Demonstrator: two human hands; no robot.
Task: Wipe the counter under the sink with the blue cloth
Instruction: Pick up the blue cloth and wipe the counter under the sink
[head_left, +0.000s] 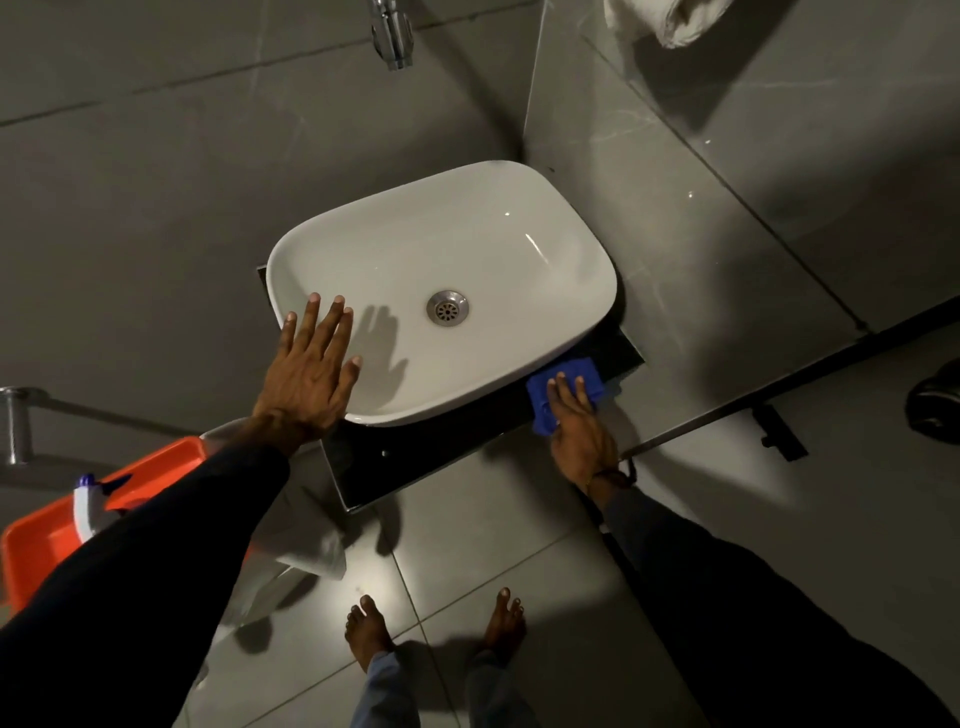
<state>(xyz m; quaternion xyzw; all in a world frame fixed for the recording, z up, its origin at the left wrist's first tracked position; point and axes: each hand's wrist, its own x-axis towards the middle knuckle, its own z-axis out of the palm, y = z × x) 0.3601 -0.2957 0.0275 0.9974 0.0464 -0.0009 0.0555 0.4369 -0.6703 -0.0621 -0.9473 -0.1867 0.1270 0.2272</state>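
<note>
Right hand is pressing flat, fingers extended, on the blue cloth; cloth is lying on the dark bench at the right front corner, tucked against the underside of the white sink; left hand is resting open, fingers spread, on the sink's left rim. No legible writing anywhere. Orange tub with a spray bottle is sitting left; chrome tap is hanging above; bare feet are standing on the floor tiles.

Blue cloth, white sink, black counter, orange tub, grey tiles.
</note>
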